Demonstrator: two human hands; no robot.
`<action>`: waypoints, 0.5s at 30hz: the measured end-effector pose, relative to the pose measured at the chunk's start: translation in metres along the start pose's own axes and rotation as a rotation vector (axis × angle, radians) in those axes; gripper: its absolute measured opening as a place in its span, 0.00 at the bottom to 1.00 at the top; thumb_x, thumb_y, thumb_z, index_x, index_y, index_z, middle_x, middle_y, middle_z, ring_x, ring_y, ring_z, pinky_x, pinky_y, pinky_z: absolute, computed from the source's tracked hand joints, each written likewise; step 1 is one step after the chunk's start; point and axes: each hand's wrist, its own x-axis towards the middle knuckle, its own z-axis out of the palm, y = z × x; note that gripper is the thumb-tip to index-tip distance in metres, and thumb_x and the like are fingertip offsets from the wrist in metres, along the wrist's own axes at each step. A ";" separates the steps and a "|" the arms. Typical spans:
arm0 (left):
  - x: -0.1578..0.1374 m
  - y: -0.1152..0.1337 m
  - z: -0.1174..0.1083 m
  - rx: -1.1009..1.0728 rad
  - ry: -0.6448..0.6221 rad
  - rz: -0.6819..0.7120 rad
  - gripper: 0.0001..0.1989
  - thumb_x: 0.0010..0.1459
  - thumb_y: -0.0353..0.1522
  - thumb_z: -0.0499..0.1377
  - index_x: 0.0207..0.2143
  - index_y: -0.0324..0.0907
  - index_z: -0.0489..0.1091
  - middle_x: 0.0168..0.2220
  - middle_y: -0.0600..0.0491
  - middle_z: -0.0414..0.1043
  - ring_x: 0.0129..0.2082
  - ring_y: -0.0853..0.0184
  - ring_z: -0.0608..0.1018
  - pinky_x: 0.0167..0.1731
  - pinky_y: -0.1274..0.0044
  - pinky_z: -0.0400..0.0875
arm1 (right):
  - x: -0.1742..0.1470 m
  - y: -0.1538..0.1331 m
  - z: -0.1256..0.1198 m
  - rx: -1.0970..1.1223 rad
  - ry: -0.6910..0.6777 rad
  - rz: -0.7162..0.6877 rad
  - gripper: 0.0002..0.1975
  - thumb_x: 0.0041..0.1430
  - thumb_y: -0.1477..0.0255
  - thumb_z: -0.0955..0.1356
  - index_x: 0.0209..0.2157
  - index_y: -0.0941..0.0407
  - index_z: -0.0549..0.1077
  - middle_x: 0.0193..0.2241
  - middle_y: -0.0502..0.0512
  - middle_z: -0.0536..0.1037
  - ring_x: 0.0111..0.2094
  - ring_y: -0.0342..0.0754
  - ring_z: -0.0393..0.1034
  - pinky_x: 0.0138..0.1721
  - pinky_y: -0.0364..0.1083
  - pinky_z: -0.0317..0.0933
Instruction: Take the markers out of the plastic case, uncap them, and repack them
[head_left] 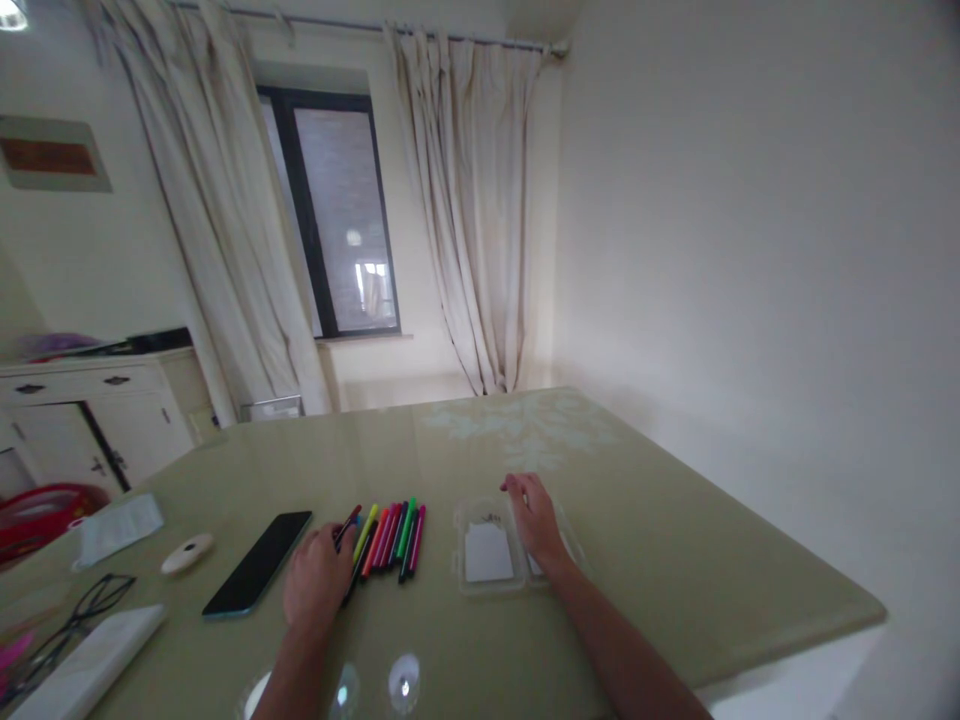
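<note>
A dark red marker (347,525) pokes out from the fingers of my left hand (319,575), which is closed around it. Just right of that hand, several coloured markers (390,535) lie side by side on the table, with pink, orange, green and yellow among them. My right hand (534,515) is over the right part of a clear plastic case (491,590), its fingers curled together; whether they pinch anything is too small to tell. White cards (487,552) lie in the case's left half. My hand and forearm hide some of its right half.
Left of my left hand lies a black phone (259,565). Farther left are a round whitish object (187,553), glasses (82,610), a white slab-like item (94,665) and a pale packet (120,527). The table's right edge (750,520) runs along the wall.
</note>
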 end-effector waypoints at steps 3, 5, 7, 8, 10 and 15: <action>-0.002 0.005 0.000 0.002 0.013 0.003 0.22 0.69 0.41 0.46 0.46 0.39 0.76 0.46 0.41 0.80 0.47 0.52 0.80 0.45 0.68 0.70 | 0.000 0.005 0.000 -0.007 0.004 0.021 0.30 0.68 0.46 0.57 0.29 0.54 0.76 0.33 0.58 0.76 0.38 0.53 0.73 0.42 0.49 0.63; -0.007 0.010 -0.002 0.027 0.028 -0.020 0.23 0.68 0.42 0.46 0.45 0.39 0.77 0.46 0.40 0.80 0.48 0.50 0.79 0.46 0.65 0.70 | 0.000 0.007 0.000 -0.007 0.003 0.026 0.30 0.68 0.47 0.57 0.29 0.54 0.76 0.33 0.57 0.76 0.38 0.53 0.73 0.42 0.49 0.63; -0.013 0.017 -0.003 0.070 0.041 -0.044 0.23 0.67 0.43 0.48 0.44 0.40 0.77 0.47 0.41 0.79 0.50 0.48 0.78 0.46 0.62 0.69 | 0.000 0.008 0.000 -0.013 -0.015 0.028 0.30 0.68 0.47 0.57 0.30 0.54 0.77 0.33 0.57 0.76 0.37 0.53 0.73 0.42 0.49 0.62; -0.017 0.020 -0.003 0.090 0.046 -0.051 0.22 0.67 0.44 0.48 0.44 0.42 0.78 0.47 0.42 0.79 0.51 0.48 0.77 0.47 0.61 0.69 | 0.000 0.008 0.001 -0.016 -0.025 0.028 0.30 0.68 0.47 0.57 0.30 0.54 0.77 0.33 0.57 0.76 0.37 0.53 0.73 0.42 0.50 0.62; -0.022 0.026 -0.003 0.105 0.048 -0.061 0.22 0.67 0.44 0.48 0.46 0.44 0.77 0.50 0.44 0.79 0.53 0.48 0.76 0.50 0.58 0.67 | -0.001 0.008 0.001 -0.022 -0.046 0.024 0.30 0.68 0.46 0.57 0.30 0.54 0.77 0.33 0.57 0.76 0.36 0.53 0.73 0.41 0.49 0.62; -0.020 0.032 0.002 0.019 0.019 -0.029 0.24 0.69 0.43 0.46 0.54 0.40 0.72 0.52 0.39 0.77 0.53 0.47 0.77 0.51 0.58 0.68 | -0.001 0.007 0.002 -0.027 -0.086 0.007 0.31 0.69 0.46 0.57 0.30 0.54 0.77 0.33 0.57 0.76 0.36 0.52 0.72 0.41 0.49 0.62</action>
